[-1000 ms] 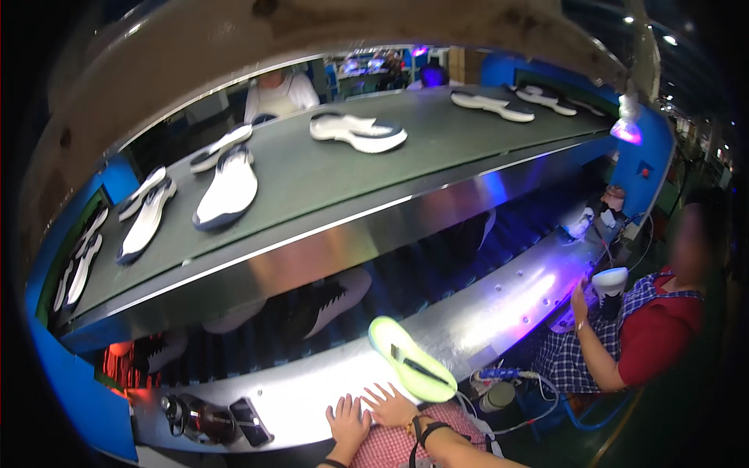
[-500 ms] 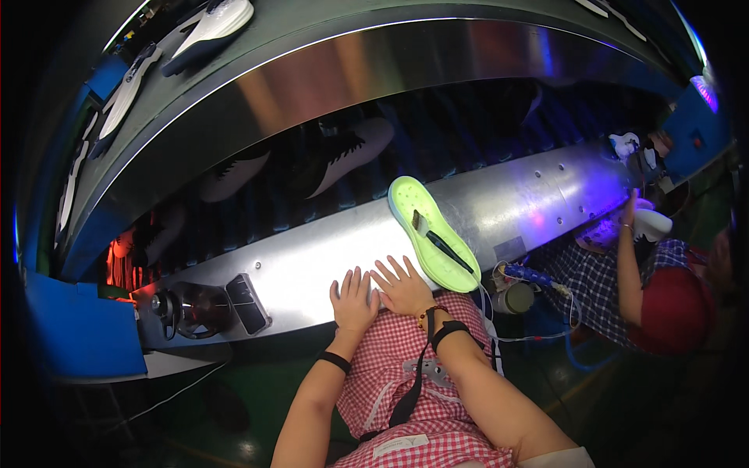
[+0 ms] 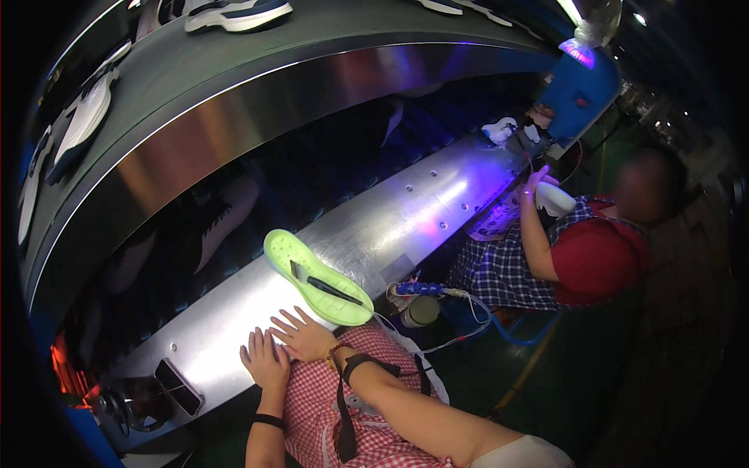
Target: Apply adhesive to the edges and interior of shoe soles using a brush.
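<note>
My left hand [image 3: 265, 360] and my right hand [image 3: 306, 335] lie flat, side by side, on the near edge of a shiny metal worktop [image 3: 234, 312]. Their fingers are spread and neither holds anything. Just beyond my right hand rests a light green shoe sole [image 3: 337, 313], hollow side up. Inside it lies a brush [image 3: 331, 289] with a black handle. A dark phone-like slab [image 3: 179, 387] is on the worktop to the left of my left hand.
A dark jug [image 3: 144, 403] stands at the worktop's left end. Shoes [image 3: 222, 222] sit on the lower line behind, others on the conveyor [image 3: 328, 33] above. Right, a co-worker [image 3: 562, 249] holds a white shoe [image 3: 555, 200]; a jar [image 3: 421, 310] and blue hose [image 3: 417, 288] are nearer.
The whole view has swung toward the right, so the worktop, sole and hands appear farther left and lower. My hands stay resting flat; the sole and brush keep their places.
</note>
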